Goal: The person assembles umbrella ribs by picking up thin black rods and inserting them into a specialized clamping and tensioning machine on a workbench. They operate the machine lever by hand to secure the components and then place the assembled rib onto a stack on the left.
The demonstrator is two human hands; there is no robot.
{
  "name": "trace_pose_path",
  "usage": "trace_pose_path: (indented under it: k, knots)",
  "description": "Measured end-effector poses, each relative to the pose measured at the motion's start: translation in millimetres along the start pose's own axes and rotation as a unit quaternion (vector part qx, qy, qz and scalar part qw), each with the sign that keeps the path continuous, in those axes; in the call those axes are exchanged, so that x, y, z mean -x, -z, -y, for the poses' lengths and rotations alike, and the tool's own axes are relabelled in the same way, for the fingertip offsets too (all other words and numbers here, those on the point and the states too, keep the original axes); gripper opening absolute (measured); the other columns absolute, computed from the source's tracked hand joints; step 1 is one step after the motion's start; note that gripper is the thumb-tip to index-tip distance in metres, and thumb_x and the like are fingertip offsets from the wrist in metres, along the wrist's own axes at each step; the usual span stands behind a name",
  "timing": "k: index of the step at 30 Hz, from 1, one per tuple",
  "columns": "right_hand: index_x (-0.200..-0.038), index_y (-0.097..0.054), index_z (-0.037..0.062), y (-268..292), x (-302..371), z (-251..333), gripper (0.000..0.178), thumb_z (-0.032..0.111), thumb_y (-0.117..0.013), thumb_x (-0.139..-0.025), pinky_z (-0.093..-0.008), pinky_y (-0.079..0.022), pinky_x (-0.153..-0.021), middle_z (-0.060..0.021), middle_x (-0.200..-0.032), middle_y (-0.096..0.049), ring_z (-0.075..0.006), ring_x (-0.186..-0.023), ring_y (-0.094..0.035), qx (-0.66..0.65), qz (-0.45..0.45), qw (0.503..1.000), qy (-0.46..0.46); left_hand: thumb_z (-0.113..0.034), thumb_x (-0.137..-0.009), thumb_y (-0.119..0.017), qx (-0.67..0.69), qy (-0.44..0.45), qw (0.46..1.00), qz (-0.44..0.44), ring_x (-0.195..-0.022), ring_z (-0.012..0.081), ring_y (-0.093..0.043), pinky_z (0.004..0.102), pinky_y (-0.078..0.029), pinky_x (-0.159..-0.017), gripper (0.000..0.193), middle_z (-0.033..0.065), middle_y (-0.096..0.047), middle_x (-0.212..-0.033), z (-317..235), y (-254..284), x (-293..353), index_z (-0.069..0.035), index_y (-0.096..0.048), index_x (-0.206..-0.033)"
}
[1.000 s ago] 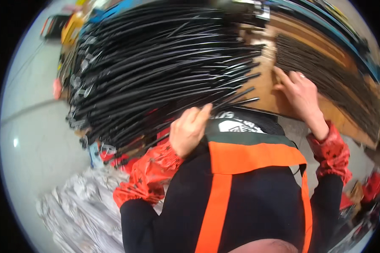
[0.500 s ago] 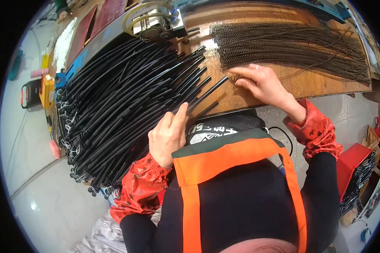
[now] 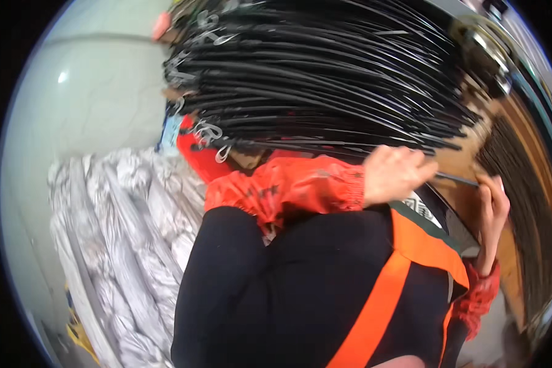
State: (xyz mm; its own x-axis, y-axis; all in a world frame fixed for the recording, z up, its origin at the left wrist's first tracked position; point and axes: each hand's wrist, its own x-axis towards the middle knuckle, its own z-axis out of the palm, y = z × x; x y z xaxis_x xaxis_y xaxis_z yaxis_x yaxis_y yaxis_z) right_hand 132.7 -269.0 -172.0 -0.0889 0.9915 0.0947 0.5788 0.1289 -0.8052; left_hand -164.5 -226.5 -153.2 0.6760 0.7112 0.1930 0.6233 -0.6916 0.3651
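Observation:
My left hand (image 3: 397, 176) is closed around a slim black tube (image 3: 457, 178), whose bare end reaches out to the right. At that end, the fingers of my right hand (image 3: 492, 202) are pinched together; motion blur hides any smaller piece between them. Beyond my left hand lies a broad pile of long black tubes (image 3: 313, 80), with white loops (image 3: 208, 130) on their left ends. To the right of my right hand lies a bundle of long, thin brown coiled strands (image 3: 521, 178).
A metal machine (image 3: 490, 52) stands at the back right of the wooden table (image 3: 457, 159). Grey-white wrapped bundles (image 3: 129, 227) lie at the lower left, beside the pale floor (image 3: 98, 98). An orange-strapped apron (image 3: 380, 294) hangs over my front.
My view has swung to the left, bringing the wrapped bundles into sight. My left hand, earlier with its index finger stretched along the tubes, now wraps round one; my right hand is at its end.

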Motion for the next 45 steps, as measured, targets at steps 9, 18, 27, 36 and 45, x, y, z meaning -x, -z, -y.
trace_pose_path:
  k: [9, 18, 27, 36, 45]
  knots:
    - [-0.116, -0.069, -0.0059, 4.1, 6.8, -22.0, 0.039, 0.030, -0.058, -0.104, -0.0271, -0.039, -0.075, -0.0045, -0.088, -0.056, -0.0138, -0.083, -0.051, -0.069, 0.021, 0.997, 0.014, -0.018, -0.082, -0.062, 0.003, -0.008, 0.999, -0.033, -0.067, 0.0191, -0.066, 0.0352, -0.053, -0.049, 0.032, 0.0028, -0.059, -0.075, -9.5, -4.1, 1.7, -0.014, -0.069, -0.113]
    - [-0.119, -0.067, -0.0045, 5.2, 9.8, 4.8, 0.029, 0.000, -0.060, -0.091, -0.0391, -0.044, -0.094, -0.0170, -0.100, -0.067, -0.0343, -0.097, -0.060, 0.115, 0.026, 0.985, 0.126, -0.017, -0.084, -0.059, -0.017, -0.061, 0.993, 0.098, -0.065, 0.0250, -0.068, 0.0401, -0.053, -0.048, 0.017, 0.0086, -0.060, -0.074, -16.9, 4.1, -35.4, -0.008, -0.065, -0.097]
    - [-0.129, -0.065, 0.0144, 88.6, 23.5, -57.8, 0.050, 0.029, -0.079, -0.084, -0.0353, -0.056, -0.078, -0.0102, -0.094, -0.074, -0.0258, -0.089, -0.071, 0.248, -0.363, 0.895, -0.081, 0.002, -0.080, -0.063, -0.069, -0.304, 0.950, 0.026, -0.073, 0.0312, -0.063, 0.0410, -0.052, -0.060, 0.033, 0.0106, -0.059, -0.085, -39.4, 83.7, -184.2, -0.006, -0.065, -0.112]
    - [-0.133, -0.064, 0.0156, 146.6, 24.8, -43.3, 0.054, 0.020, -0.079, -0.081, -0.0358, -0.053, -0.068, -0.0101, -0.085, -0.068, -0.0228, -0.073, -0.067, 0.233, -0.384, 0.894, 0.009, -0.001, -0.082, -0.061, -0.087, -0.433, 0.894, 0.073, -0.081, 0.0318, -0.064, 0.0432, -0.053, -0.067, 0.036, 0.0122, -0.057, -0.085, -75.0, 30.5, -290.4, -0.007, -0.059, -0.118]
    - [-0.103, -0.076, 0.0128, 206.1, 38.6, -89.7, 0.025, 0.021, -0.081, -0.080, -0.0351, -0.052, -0.056, -0.0071, -0.064, -0.062, -0.0237, -0.059, -0.062, 0.311, -0.525, 0.791, -0.037, -0.007, -0.087, -0.064, -0.078, -0.402, 0.904, 0.118, -0.078, 0.0331, -0.063, 0.0448, -0.051, -0.065, 0.035, 0.0119, -0.057, -0.083, -75.6, 18.7, -323.0, -0.009, -0.059, -0.121]
